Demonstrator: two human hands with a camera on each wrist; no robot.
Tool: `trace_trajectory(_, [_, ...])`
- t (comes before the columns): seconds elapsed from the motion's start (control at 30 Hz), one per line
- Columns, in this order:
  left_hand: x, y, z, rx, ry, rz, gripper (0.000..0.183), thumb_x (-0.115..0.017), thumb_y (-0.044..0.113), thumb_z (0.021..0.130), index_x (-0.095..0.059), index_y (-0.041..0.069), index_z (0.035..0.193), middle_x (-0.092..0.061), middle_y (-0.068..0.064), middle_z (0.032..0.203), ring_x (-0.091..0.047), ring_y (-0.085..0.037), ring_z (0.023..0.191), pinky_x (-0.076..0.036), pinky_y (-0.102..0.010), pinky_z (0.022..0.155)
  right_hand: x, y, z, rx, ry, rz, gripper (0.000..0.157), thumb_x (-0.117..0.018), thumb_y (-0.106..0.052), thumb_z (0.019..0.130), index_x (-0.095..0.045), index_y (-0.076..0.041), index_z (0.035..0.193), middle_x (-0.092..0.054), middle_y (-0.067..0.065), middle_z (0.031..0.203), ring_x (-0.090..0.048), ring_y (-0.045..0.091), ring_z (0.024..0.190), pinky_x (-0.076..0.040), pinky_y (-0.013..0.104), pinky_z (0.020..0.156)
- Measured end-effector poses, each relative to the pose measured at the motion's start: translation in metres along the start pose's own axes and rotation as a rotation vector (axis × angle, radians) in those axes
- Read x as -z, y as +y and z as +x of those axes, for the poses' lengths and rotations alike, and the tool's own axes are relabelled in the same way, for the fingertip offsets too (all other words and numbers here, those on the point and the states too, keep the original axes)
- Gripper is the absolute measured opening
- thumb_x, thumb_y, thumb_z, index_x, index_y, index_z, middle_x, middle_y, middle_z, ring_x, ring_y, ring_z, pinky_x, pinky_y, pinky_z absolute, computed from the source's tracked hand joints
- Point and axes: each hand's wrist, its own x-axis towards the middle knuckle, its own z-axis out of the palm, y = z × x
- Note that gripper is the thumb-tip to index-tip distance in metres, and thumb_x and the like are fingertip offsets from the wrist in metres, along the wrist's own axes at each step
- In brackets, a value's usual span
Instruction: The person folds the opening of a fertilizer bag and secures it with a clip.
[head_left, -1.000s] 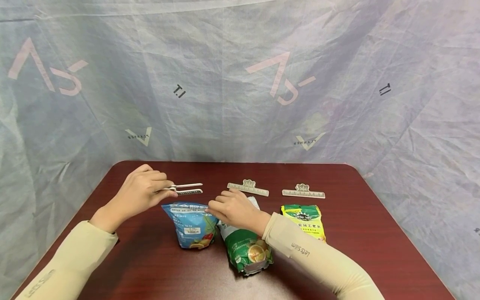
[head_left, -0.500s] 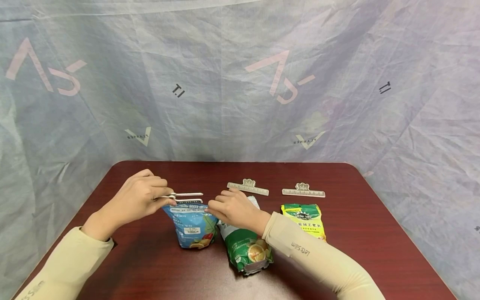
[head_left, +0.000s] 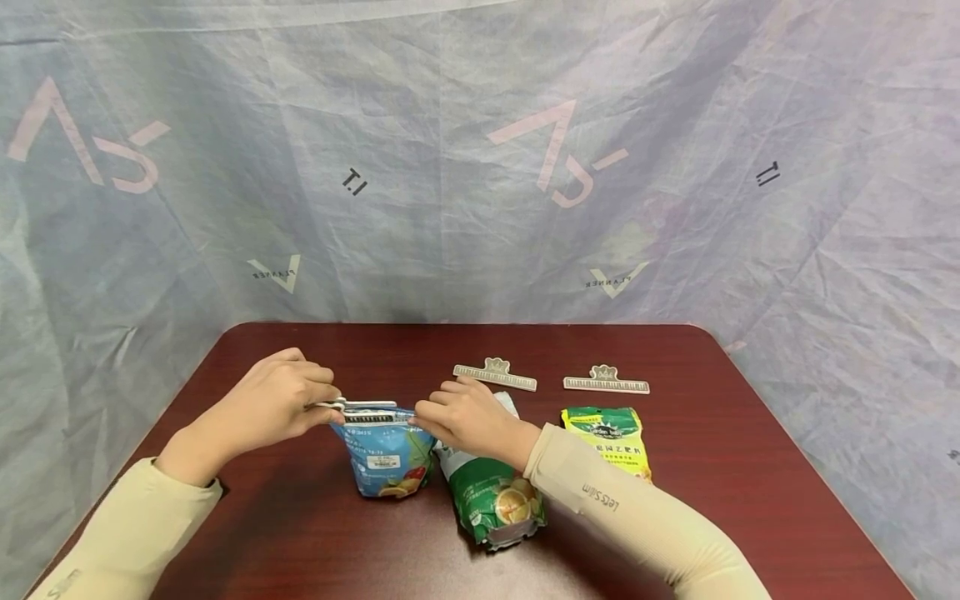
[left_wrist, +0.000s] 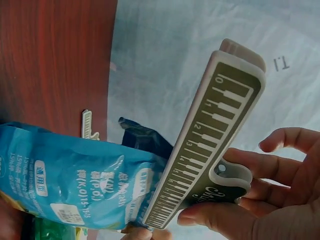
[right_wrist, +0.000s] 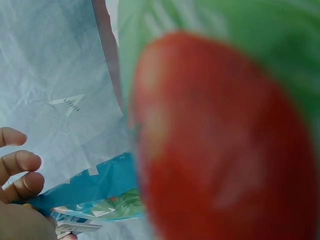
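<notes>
My left hand (head_left: pixel 281 396) pinches the handle of a clip with a piano-key and ruler pattern (left_wrist: pixel 207 132). The clip's two long bars are spread, and they lie along the top edge of a blue fruit-printed bag (head_left: pixel 390 458). In the left wrist view the clip overlaps the bag's top, with the thumb on its crown-shaped grip. My right hand (head_left: pixel 472 421) pinches the top right corner of that bag, which stands on the table. Seen from the right wrist, the thumb and fingers close on the bag's blue edge (right_wrist: pixel 95 185).
A green and white bag (head_left: pixel 495 500) leans below my right forearm. Farther right lies a yellow and green packet (head_left: pixel 607 433), partly behind the sleeve. Two similar clips, one nearer the middle (head_left: pixel 495 375) and one to the right (head_left: pixel 606 381), lie toward the table's back.
My left hand has lowered the spread clip from above the blue bag down to its top edge. The right hand keeps its hold on the bag's corner.
</notes>
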Motion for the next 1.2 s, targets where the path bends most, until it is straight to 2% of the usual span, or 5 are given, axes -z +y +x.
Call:
trace_trajectory(0.27, [-0.008,0.002,0.005,0.028,-0.037,-0.022,0.020,-0.081,0.025,0.061,-0.066,0.015,0.069,-0.046,0.012,0.063,-0.038,-0.001,0.053,-0.027,-0.022,0.056,0.001,0.000,0.001,-0.003,-0.004,0.020,0.020,-0.050,-0.031,0.094,-0.054,-0.019,0.080,-0.047,-0.010,0.060,-0.039,0.008,0.056,-0.029,0.024,0.053])
trace_trajectory(0.53, [-0.015,0.002,0.006,0.032,-0.046,-0.047,0.029,-0.064,0.042,0.082,-0.065,0.016,0.069,-0.044,0.013,0.062,-0.034,0.000,0.051,-0.025,-0.021,0.055,0.003,0.001,-0.001,-0.010,-0.022,0.038,0.018,-0.054,-0.032,0.093,-0.054,-0.018,0.082,-0.050,-0.010,0.061,-0.043,0.008,0.056,-0.034,0.023,0.055])
trace_trajectory(0.77, [-0.019,0.004,0.011,0.035,-0.045,-0.063,0.020,-0.082,0.026,0.063,-0.064,0.017,0.068,-0.044,0.014,0.062,-0.033,-0.001,0.052,-0.025,-0.021,0.054,0.006,0.003,-0.002,-0.011,-0.043,0.035,0.025,-0.056,-0.039,0.090,-0.050,-0.017,0.080,-0.046,-0.012,0.058,-0.039,0.006,0.055,-0.032,0.022,0.054])
trace_trajectory(1.0, [-0.022,0.006,0.015,0.038,-0.053,-0.064,0.022,-0.082,0.027,0.062,-0.062,0.019,0.065,-0.033,0.013,0.059,-0.028,-0.002,0.051,-0.023,-0.022,0.054,0.011,0.004,-0.005,-0.045,-0.059,0.040,0.027,-0.055,-0.043,0.089,-0.053,-0.017,0.084,-0.053,-0.013,0.063,-0.044,0.005,0.057,-0.037,0.022,0.054])
trace_trajectory(1.2, [-0.023,0.009,0.019,0.029,-0.059,-0.060,0.022,-0.082,0.027,0.062,-0.061,0.020,0.064,-0.034,0.013,0.058,-0.029,-0.002,0.051,-0.023,-0.022,0.054,0.012,0.006,-0.008,-0.054,-0.050,0.020,0.029,-0.058,-0.045,0.087,-0.053,-0.017,0.081,-0.054,-0.013,0.062,-0.045,0.006,0.057,-0.038,0.022,0.054])
